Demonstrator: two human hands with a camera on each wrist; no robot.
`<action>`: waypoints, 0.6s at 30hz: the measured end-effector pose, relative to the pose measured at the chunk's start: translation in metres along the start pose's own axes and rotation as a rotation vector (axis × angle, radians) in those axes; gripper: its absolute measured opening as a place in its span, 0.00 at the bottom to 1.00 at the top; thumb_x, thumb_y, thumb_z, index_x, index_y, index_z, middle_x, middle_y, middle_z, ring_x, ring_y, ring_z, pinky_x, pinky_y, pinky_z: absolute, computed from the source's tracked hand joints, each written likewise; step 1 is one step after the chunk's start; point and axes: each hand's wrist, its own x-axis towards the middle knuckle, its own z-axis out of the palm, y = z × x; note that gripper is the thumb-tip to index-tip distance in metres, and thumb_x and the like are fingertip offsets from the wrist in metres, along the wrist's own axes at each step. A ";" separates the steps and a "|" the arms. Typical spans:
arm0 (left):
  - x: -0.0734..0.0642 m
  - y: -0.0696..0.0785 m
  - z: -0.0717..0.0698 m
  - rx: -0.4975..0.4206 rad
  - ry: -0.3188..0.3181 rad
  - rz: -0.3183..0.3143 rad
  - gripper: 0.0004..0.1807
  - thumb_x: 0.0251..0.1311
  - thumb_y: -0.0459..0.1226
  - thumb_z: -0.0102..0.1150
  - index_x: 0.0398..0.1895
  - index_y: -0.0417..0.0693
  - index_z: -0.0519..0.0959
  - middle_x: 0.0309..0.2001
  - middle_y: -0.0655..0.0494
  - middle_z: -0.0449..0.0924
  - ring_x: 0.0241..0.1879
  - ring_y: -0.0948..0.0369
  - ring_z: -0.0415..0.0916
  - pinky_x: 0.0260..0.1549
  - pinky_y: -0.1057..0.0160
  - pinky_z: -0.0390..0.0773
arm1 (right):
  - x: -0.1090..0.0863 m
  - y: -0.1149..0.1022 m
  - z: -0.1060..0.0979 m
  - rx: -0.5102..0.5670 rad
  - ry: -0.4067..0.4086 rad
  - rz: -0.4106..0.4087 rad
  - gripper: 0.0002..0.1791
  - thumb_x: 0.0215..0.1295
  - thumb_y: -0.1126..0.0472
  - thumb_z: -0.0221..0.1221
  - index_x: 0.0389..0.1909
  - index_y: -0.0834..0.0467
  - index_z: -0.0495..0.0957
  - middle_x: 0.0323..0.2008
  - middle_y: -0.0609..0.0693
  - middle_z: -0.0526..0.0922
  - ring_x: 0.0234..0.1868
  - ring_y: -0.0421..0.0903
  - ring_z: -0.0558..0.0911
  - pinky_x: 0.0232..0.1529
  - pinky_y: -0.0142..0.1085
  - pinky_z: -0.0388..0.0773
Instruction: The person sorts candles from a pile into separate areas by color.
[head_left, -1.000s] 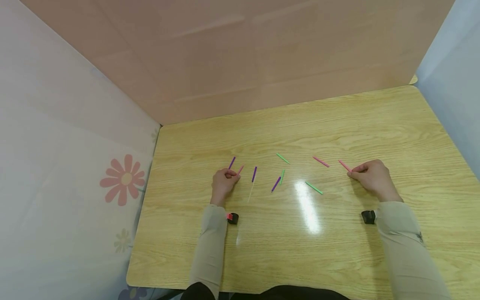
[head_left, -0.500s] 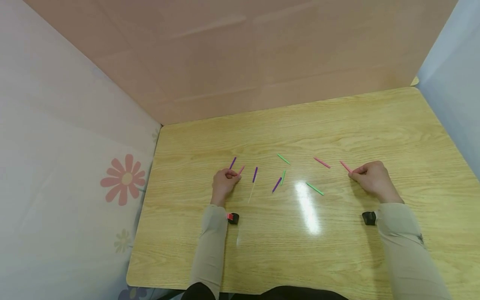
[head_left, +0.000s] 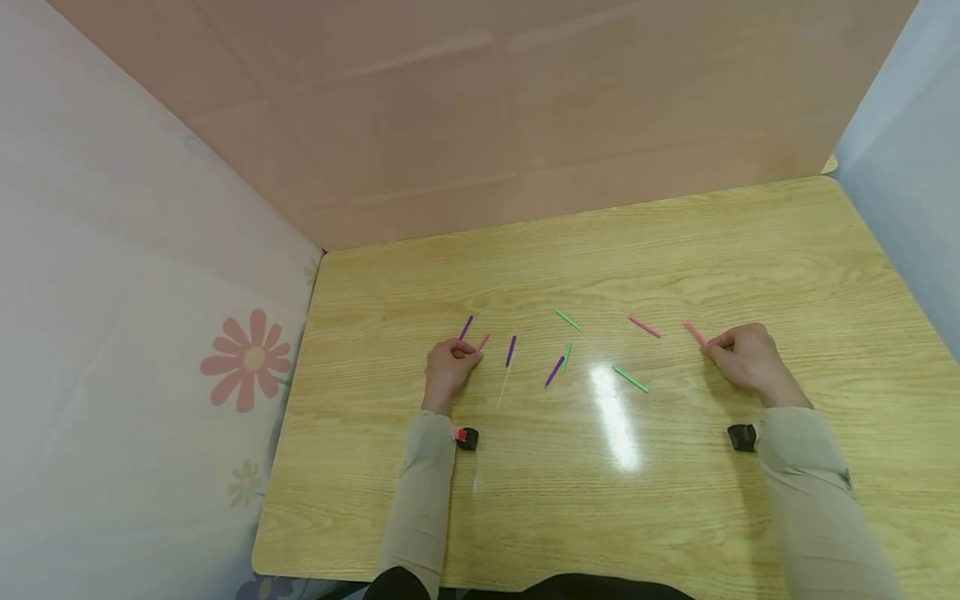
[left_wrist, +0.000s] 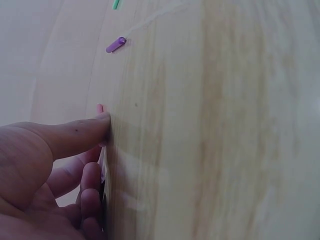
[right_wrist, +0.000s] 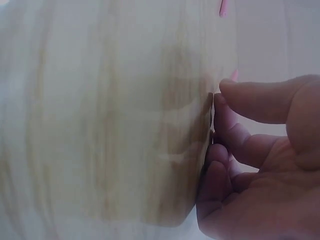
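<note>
In the head view my left hand [head_left: 450, 369] pinches the near end of a short pink stick [head_left: 483, 342] between thumb and finger, low at the table. A purple stick [head_left: 466, 327] lies just beyond that hand, and another purple stick [head_left: 511, 351] is to its right. Further right, my right hand [head_left: 746, 358] pinches a second pink stick [head_left: 694, 332], which points away to the left. The left wrist view shows the pink tip [left_wrist: 100, 108] past the thumb. In the right wrist view most of the held stick [right_wrist: 234, 75] is hidden behind the thumb.
Between the hands lie a loose pink stick [head_left: 644, 327], a third purple stick [head_left: 554, 372] close to a green stick [head_left: 567, 357], and other green sticks [head_left: 631, 379] [head_left: 567, 320]. The wooden table [head_left: 360, 500] meets a brownish-pink panel [head_left: 525, 108] at the back.
My right hand has shifted very slightly right with its pink stick. The left hand keeps its place and its pinch, and the loose sticks lie as before.
</note>
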 end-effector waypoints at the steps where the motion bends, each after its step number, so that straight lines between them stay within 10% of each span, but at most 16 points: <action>1: 0.000 0.000 0.000 0.000 0.001 0.004 0.09 0.55 0.41 0.69 0.32 0.45 0.83 0.29 0.54 0.77 0.30 0.59 0.71 0.30 0.65 0.66 | 0.000 0.000 0.000 0.005 -0.004 0.002 0.20 0.70 0.59 0.53 0.38 0.76 0.81 0.40 0.75 0.77 0.39 0.62 0.74 0.32 0.40 0.69; 18: 0.002 -0.001 0.000 -0.006 -0.024 -0.007 0.10 0.54 0.42 0.69 0.32 0.45 0.83 0.28 0.56 0.76 0.31 0.60 0.71 0.31 0.64 0.66 | 0.019 0.002 -0.015 -0.005 -0.114 -0.038 0.22 0.73 0.58 0.47 0.44 0.76 0.77 0.41 0.72 0.80 0.33 0.48 0.74 0.34 0.38 0.70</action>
